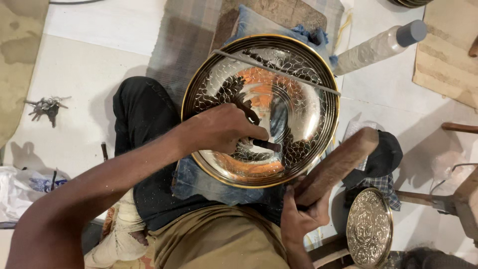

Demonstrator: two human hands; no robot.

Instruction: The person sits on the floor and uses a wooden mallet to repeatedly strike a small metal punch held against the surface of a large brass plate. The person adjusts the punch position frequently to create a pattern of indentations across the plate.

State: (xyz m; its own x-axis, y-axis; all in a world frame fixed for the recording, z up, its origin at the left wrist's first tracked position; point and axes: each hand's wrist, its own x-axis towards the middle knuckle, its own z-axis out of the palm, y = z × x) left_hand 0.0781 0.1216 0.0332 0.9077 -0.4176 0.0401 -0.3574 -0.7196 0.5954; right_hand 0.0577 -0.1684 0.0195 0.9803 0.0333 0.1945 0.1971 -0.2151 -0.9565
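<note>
A large round shiny metal plate point(298, 79) with a gold rim and an engraved scale pattern lies on a blue cloth point(199, 179) over my lap. My left hand point(224, 128) rests on the plate's lower left part, fingers closed around a small dark punch tool point(266, 145) whose tip touches the plate near its middle. My right hand point(301, 211) is below the plate's lower right rim and grips a thick wooden mallet point(338, 162), which slants up to the right beside the rim. A thin metal rod point(279, 72) lies across the plate's upper part.
A smaller engraved metal plate point(369, 229) stands at the lower right. A clear plastic bottle point(378, 46) with a grey cap lies at the upper right. A bunch of keys point(47, 107) lies on the white floor at left. Wooden pieces point(458, 127) are at the right edge.
</note>
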